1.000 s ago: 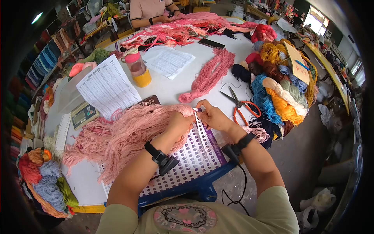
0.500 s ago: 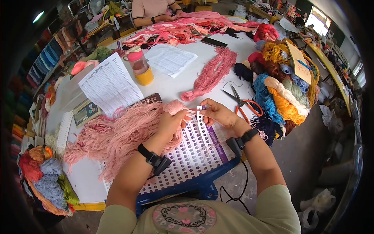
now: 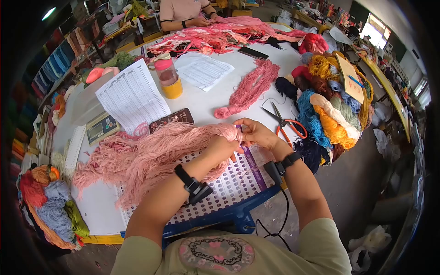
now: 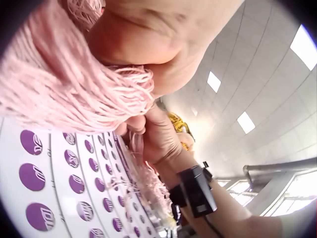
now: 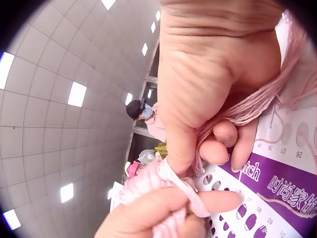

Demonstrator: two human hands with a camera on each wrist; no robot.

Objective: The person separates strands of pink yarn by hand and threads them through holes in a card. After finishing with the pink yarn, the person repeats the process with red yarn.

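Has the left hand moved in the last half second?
Yes. The left hand, gripping pink yarn, shifted right along the punched card, toward the scissors.

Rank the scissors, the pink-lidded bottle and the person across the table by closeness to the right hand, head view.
1. Scissors, just right of the right hand.
2. Pink-lidded bottle, mid-table, up and left.
3. Person, seated at the table's far edge.

On the white surface [image 3: 206, 104], orange-handled scissors [image 3: 284, 121] lie at three o'clock before a heap of coloured skeins [image 3: 332, 103], with a rose skein [image 3: 250, 89] at one, a pink-lidded bottle [image 3: 167, 76] at eleven, a printed sheet [image 3: 132, 97] at ten and a small scale [image 3: 101, 126] at nine.
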